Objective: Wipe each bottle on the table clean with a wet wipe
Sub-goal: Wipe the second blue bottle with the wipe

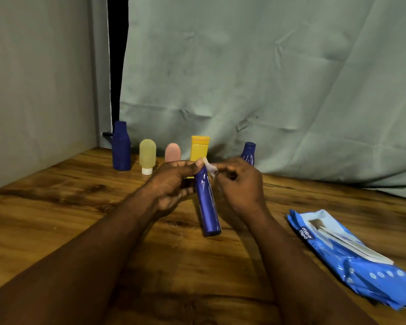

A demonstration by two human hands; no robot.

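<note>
My left hand [174, 181] grips the upper end of a long dark blue bottle [208, 207], which hangs tilted above the wooden table [56, 207] with white streaks near its top. My right hand [239, 184] pinches a small white wet wipe [209, 167] against the bottle's top. Behind my hands a row stands by the cloth: a tall blue bottle [121, 146], a pale yellow tube on its white cap [147, 156], a pink tube [172, 152], a yellow bottle [199, 148] and a small blue bottle with white streaks [249, 152], the last three partly hidden.
A blue pack of wet wipes [352, 256] lies on the table at the right, its flap lifted. A grey-green cloth [267, 78] hangs behind the table and a grey wall [33, 90] closes the left side.
</note>
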